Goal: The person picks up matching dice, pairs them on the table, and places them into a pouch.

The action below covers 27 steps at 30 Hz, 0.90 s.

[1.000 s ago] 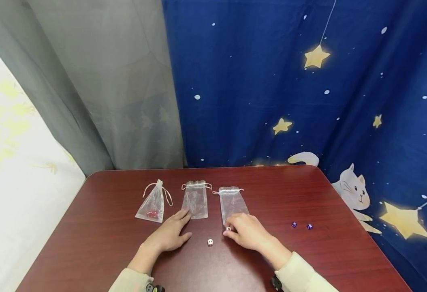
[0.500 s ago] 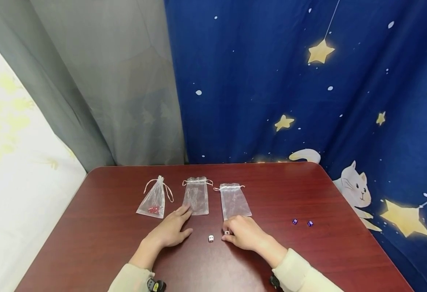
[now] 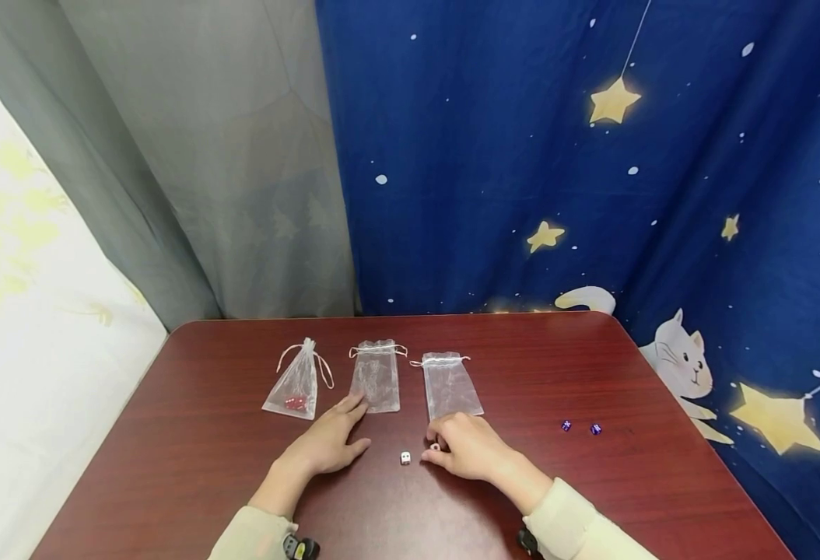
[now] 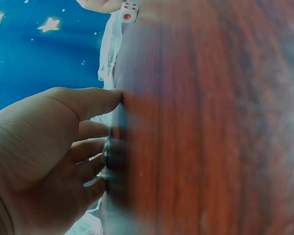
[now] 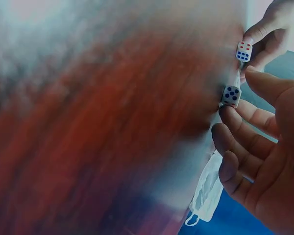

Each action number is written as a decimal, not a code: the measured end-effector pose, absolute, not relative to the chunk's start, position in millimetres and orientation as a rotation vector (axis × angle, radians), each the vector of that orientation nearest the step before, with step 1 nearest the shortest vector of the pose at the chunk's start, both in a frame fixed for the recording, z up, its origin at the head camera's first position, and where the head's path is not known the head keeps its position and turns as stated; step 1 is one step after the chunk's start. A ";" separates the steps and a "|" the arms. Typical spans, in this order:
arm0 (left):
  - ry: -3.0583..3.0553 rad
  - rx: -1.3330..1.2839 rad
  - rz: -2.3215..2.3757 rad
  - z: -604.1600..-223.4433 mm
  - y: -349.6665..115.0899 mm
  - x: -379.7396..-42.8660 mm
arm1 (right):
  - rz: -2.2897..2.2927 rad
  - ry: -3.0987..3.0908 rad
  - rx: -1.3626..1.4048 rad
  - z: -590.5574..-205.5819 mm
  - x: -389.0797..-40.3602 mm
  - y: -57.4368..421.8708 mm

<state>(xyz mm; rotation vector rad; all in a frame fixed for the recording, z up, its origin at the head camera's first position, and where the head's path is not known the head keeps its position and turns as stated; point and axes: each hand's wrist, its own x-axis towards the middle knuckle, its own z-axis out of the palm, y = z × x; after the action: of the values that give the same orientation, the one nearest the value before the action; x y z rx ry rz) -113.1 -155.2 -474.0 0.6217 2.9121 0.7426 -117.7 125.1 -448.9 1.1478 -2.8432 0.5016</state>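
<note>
The thumb of my right hand [image 3: 471,447] has parted slightly from one white die [image 3: 435,447], low centre in the frame; my fingers are loosely spread, partly hiding it. Nearest, my sleeves [image 3: 578,517] are cut off at the bottom edge. The other white die [image 3: 405,458] sits on the counter [image 3: 382,513] between my hands. My left hand [image 3: 322,447], fingers extended, hides a corner of the middle bag [image 3: 380,381]. The right bag's [image 3: 450,386] lower edge is partly hidden. At left, mesh blurs red dice [image 3: 296,403]; I can't count them.
</note>
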 end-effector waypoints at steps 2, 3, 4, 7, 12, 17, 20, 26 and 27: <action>2.913 0.613 0.759 -474.1 -154.5 -113.3 | 0.539 -2.852 1.128 -448.2 -118.2 126.6; 2.911 0.609 0.766 -473.9 -154.3 -113.3 | 0.552 -2.856 1.115 -447.8 -118.5 127.5; 2.910 0.608 0.773 -473.4 -154.1 -113.7 | 0.564 -2.858 1.103 -447.2 -118.9 128.4; 2.915 0.605 0.807 -469.8 -154.7 -115.0 | 0.576 -2.846 1.075 -444.2 -120.1 131.2; 3.009 0.619 0.921 -456.2 -156.0 -123.7 | 0.570 -2.803 1.038 -436.6 -122.0 135.9; 3.118 0.504 1.029 -445.1 -153.1 -138.2 | 0.659 -2.756 1.005 -429.6 -125.3 139.4; 3.121 0.375 1.055 -442.4 -150.4 -145.8 | 0.746 -2.717 0.993 -425.9 -127.3 139.4; 3.157 0.247 1.011 -445.3 -146.4 -159.9 | 0.879 -2.660 0.962 -418.1 -127.9 136.8; 3.166 0.235 0.997 -446.5 -146.2 -162.0 | 0.894 -2.654 0.956 -417.0 -127.6 136.3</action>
<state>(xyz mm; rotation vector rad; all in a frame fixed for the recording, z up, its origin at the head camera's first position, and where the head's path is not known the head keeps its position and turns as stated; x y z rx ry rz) -162.0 -146.2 -446.5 0.2351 3.1656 0.9970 -127.6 136.3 -417.0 0.9557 -2.6545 0.8942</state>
